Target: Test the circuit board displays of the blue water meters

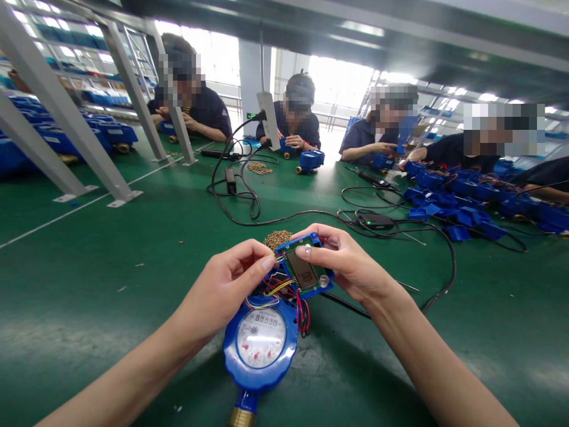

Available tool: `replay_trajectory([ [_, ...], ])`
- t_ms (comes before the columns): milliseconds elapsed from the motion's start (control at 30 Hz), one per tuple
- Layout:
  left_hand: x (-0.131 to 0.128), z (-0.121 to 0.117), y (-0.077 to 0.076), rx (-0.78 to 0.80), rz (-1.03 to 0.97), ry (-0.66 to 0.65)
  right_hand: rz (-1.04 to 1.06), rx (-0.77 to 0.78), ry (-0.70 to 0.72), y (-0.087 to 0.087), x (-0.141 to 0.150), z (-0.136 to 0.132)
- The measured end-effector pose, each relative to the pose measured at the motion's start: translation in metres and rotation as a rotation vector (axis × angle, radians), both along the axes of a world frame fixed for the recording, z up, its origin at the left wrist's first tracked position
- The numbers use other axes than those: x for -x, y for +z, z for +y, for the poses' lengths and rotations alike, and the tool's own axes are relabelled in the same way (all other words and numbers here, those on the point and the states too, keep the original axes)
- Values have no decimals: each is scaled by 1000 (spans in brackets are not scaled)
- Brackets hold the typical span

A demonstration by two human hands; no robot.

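Note:
A blue water meter (pixel 261 344) with a round white dial lies on the green table in front of me, its brass threaded end pointing toward me. Just beyond the dial, my right hand (pixel 342 258) grips a circuit board (pixel 306 267) with a grey display in a blue frame, thumb on its face. My left hand (pixel 235 276) pinches thin coloured wires (pixel 279 259) at the board's left edge; the fingertips partly hide them. Yellow, red and black wires (pixel 303 314) run between board and meter. A pile of small brass screws (pixel 278 239) sits behind the board.
Black cables (pixel 288 213) and a black adapter box (pixel 376 222) lie across the table. Blue meters and parts (pixel 462 201) are heaped at right, more meters (pixel 57 133) at left. Grey metal posts (pixel 84 112) stand at left. Several co-workers sit opposite; a power strip (pixel 268 121) hangs centrally.

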State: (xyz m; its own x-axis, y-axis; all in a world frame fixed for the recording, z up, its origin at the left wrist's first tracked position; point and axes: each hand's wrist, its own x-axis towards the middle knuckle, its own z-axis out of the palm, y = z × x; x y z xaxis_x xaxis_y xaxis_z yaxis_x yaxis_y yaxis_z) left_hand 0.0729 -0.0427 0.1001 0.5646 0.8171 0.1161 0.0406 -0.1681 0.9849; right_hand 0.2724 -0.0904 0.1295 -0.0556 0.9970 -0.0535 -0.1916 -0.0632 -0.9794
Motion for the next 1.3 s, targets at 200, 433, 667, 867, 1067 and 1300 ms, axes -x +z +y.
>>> replay_trajectory([
  [200, -2, 0, -2, -24, 19, 38, 7, 49, 16, 0, 0, 1],
  [433, 1, -3, -14, -514, -6, 205, -90, -6, -2, 3, -2, -1],
  [667, 5, -4, -13, -1271, 209, 334, -118, -8, -39, 5, 1, -4],
  [867, 4, -2, -12, -1299, 222, 311, -162, -18, -52, 5, 3, -5],
  [1067, 1, -1, -12, -1206, 175, 299, -156, -20, -60, 5, 4, -6],
  [1300, -2, -4, -12, -943, 124, 257, -172, -25, -71, 7, 3, -7],
])
